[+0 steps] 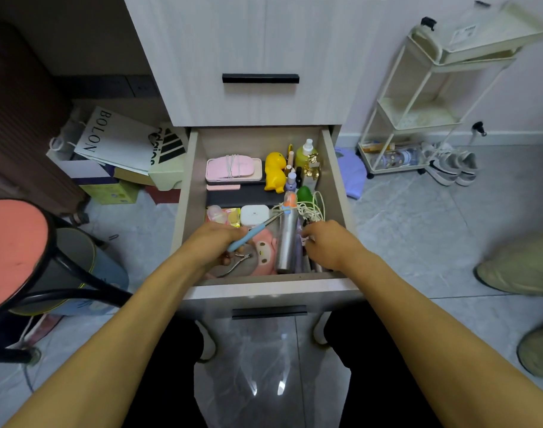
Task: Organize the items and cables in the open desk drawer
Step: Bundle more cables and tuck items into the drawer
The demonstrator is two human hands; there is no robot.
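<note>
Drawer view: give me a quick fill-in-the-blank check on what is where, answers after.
1. The left hand holds a tool with a ____ handle.
2. The silver tube lies between the two ____.
3. The duck at the back of the drawer is ____ in colour.
4. The white cable is wrapped round a ____ case.

Answers: blue; hands; yellow; pink
</note>
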